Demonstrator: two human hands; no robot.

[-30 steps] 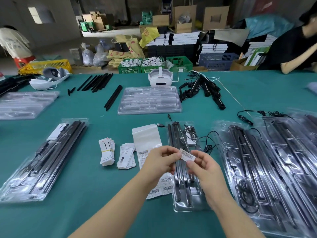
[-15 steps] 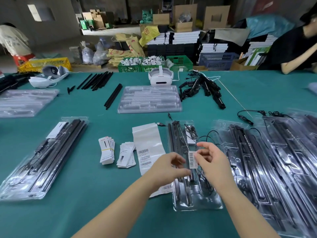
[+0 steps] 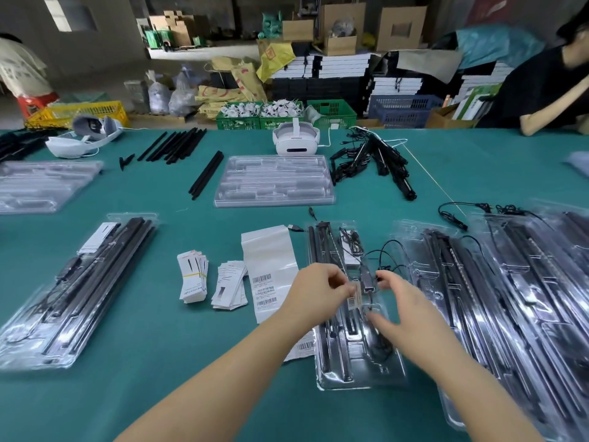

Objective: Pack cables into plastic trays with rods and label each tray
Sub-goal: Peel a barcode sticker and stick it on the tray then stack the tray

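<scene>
While both your arms reach out over the green table (image 3: 159, 362), your left hand (image 3: 314, 290) pinches a small barcode label (image 3: 354, 298) between thumb and curled fingers, and it sits right above the middle of the clear plastic tray (image 3: 353, 371) in front of you. Your right hand (image 3: 411, 314) is just beside it, fingers spread and lightly bent over the tray, thumb low near the label, forefinger up by a black cable (image 3: 387, 250) that loops out of the tray's far end; whether those fingers actually touch the label you cannot tell from here. Black rods (image 3: 322, 250) lie lengthwise in the tray's left channels. Just left of the tray lies a white label sheet (image 3: 271, 269) with barcodes printed on it, its near end tucked under your left wrist. Further left, two small stacks of paper cards (image 3: 192, 277) rest on the cloth. Packed trays (image 3: 510, 298) overlap to your right, another filled tray (image 3: 73, 298) is well off to the left, and an empty tray (image 3: 274, 180) sits across the table.
</scene>
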